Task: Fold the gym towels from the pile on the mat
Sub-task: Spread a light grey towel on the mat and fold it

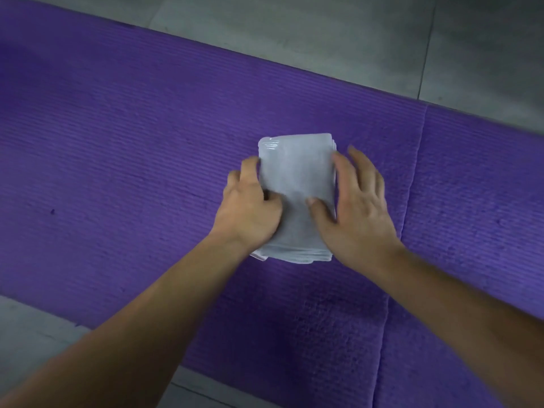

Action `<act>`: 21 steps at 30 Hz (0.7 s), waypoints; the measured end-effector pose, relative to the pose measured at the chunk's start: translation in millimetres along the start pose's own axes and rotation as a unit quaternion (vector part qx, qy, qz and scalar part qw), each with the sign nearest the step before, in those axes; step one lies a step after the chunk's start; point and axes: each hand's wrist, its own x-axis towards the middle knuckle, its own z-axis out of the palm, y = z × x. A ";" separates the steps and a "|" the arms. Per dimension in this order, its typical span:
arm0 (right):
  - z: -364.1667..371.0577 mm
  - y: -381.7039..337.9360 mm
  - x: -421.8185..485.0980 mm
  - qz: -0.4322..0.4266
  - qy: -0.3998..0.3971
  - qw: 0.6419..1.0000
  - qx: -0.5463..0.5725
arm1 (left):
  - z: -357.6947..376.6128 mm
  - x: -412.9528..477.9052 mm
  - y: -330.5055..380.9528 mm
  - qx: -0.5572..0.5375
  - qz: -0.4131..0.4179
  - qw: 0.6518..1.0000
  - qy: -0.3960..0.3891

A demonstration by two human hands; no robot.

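Note:
A pale grey towel (295,172), folded into a small thick rectangle, lies on the purple mat (117,142) near the middle of the view. My left hand (250,204) holds its left edge, with the fingers curled round the edge and the thumb on top. My right hand (350,201) lies on the towel's right side with fingers spread and fairly straight, thumb pressing on the top face. The towel's near edge shows several stacked layers.
A second purple mat section (471,231) adjoins on the right along a seam. Grey tiled floor (323,33) runs beyond the mat's far edge and shows again at the near left corner (35,334). No pile of towels is in view.

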 end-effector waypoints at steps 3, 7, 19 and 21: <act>15.5 2.6 13.0 -0.139 -0.047 0.985 -0.095 | 13.6 1.3 -11.9 0.052 0.083 0.995 -0.003; 40.6 11.0 5.6 -0.113 -0.113 0.975 -0.153 | 19.5 9.0 -42.9 0.224 0.135 0.964 -0.041; 6.8 19.2 30.8 0.050 0.021 0.969 0.242 | -4.7 31.8 -10.9 0.054 0.083 0.992 0.081; -1.7 21.9 46.6 0.149 0.020 0.953 0.265 | -4.9 46.3 1.8 -0.021 0.017 0.996 0.079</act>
